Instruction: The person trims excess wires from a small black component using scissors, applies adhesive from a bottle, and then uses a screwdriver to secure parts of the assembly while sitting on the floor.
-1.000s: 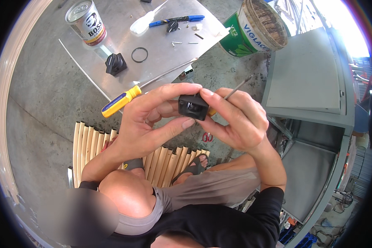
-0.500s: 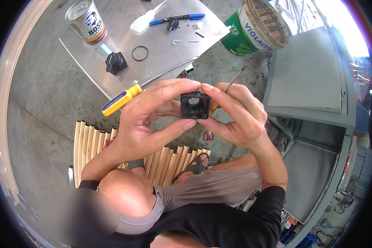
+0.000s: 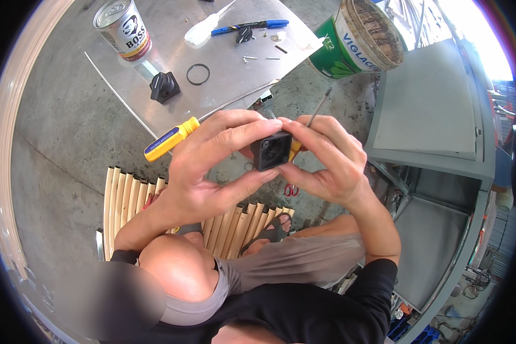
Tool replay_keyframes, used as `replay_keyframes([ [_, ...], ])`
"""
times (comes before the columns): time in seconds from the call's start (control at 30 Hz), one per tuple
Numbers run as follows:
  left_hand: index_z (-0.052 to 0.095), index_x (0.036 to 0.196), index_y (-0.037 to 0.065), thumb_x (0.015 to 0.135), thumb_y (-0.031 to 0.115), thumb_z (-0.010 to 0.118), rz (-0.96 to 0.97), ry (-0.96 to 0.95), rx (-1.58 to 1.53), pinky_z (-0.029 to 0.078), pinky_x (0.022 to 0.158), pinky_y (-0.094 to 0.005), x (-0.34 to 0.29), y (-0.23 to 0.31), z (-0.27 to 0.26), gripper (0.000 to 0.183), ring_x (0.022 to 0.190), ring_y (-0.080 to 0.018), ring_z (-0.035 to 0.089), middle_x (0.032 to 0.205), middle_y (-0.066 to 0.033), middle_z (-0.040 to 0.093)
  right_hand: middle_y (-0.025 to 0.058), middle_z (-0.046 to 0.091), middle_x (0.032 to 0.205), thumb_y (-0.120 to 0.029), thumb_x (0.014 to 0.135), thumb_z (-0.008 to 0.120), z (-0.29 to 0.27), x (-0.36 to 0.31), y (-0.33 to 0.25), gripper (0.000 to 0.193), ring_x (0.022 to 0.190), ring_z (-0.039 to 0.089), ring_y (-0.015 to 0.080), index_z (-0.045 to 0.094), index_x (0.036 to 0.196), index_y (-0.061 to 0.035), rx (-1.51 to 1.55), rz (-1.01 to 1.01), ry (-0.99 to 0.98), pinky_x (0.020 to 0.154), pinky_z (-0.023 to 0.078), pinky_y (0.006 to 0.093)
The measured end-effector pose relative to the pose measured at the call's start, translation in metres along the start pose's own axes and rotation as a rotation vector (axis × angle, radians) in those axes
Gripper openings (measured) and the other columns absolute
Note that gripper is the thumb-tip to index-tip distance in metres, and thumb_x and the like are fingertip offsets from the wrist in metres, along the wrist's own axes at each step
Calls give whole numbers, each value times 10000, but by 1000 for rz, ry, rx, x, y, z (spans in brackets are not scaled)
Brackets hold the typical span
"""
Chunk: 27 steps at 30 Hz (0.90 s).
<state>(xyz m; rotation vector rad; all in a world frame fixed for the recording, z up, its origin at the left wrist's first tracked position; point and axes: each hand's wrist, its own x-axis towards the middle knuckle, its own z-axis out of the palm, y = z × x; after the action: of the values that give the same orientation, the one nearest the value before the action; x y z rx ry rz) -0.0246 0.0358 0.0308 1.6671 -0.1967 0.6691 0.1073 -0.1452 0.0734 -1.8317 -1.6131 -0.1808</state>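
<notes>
My left hand and my right hand pinch a small black square plastic housing between fingertips and thumbs. Its hollow face, with a recess and corner holes, is turned toward me at a slant. My right hand also keeps a screwdriver tucked behind its fingers, its thin shaft pointing up and away and a bit of yellow handle showing beside the housing. Another screwdriver with a yellow and blue handle lies by the sheet's near edge, just beyond my left hand. A black rotary switch knob sits on the metal sheet.
On the metal sheet are a can, a black ring, a white bottle, a blue marker and small screws. A green and white bucket and a grey metal cabinet stand right. Tan strips lie below.
The black housing has been turned between my fingertips, so its open face now slants and one side shows. The screwdriver shaft in my right hand has tipped slightly left.
</notes>
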Motion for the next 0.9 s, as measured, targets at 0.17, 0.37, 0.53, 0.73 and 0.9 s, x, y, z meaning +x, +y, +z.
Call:
replay_keyframes([
  [0.17,672,1292,14,728,-22,853,50,5,39,596,768,-309,2,0,0,593,984,-233,696,1178,-156,666,114,639,983,-118,650,883,1,1,0,581,695,648,194,706,1182,34,4,-6,-3,598,548,305],
  [0.37,664,1286,2,695,-48,860,67,-3,98,568,840,-336,2,3,-2,624,1018,-249,684,1191,-163,662,114,642,964,-111,625,880,1,3,1,581,697,648,206,713,1164,31,0,-25,7,599,547,313],
  [0.53,678,1267,16,692,-63,844,99,22,109,590,801,-333,3,2,0,604,981,-255,700,1167,-155,669,120,648,950,-101,630,875,4,1,4,564,708,657,224,717,1156,27,0,-47,28,603,552,320],
  [0.73,691,1212,15,699,-78,836,114,43,86,593,805,-336,2,-1,2,541,993,-259,704,1162,-156,677,121,652,940,-100,639,875,2,2,2,540,723,670,232,721,1142,25,-8,-41,30,604,556,323],
  [0.9,692,1194,9,707,-93,832,127,45,74,597,808,-347,3,-1,3,518,1008,-273,706,1154,-165,687,128,667,914,-68,636,881,0,3,1,542,723,671,221,724,1143,39,-4,-48,36,602,558,314],
])
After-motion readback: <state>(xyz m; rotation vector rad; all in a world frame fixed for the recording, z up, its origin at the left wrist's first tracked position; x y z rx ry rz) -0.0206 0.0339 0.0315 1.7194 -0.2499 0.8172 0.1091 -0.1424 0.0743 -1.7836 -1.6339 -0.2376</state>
